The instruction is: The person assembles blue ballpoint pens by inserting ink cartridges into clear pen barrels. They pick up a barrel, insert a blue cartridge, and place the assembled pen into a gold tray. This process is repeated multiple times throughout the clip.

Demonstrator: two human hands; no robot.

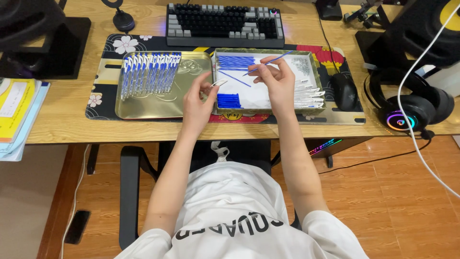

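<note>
Pen assembly at the desk — refill about to meet barrel.

I see my right hand (278, 79) pinching a thin blue refill (268, 63) over the white-lined tray (317, 76), while my left hand (197, 103) is closed on a white pen barrel (218, 83) just beside it. I judge the next move needs the tip lined up with the barrel's mouth — finished pens (149, 72) lie in the gold tray (143, 108).

A thin blue refill (268, 61) slants up-right in the frame's upper middle, above the white pen barrel (218, 83), which lies lower left of it, nearly level.
</note>
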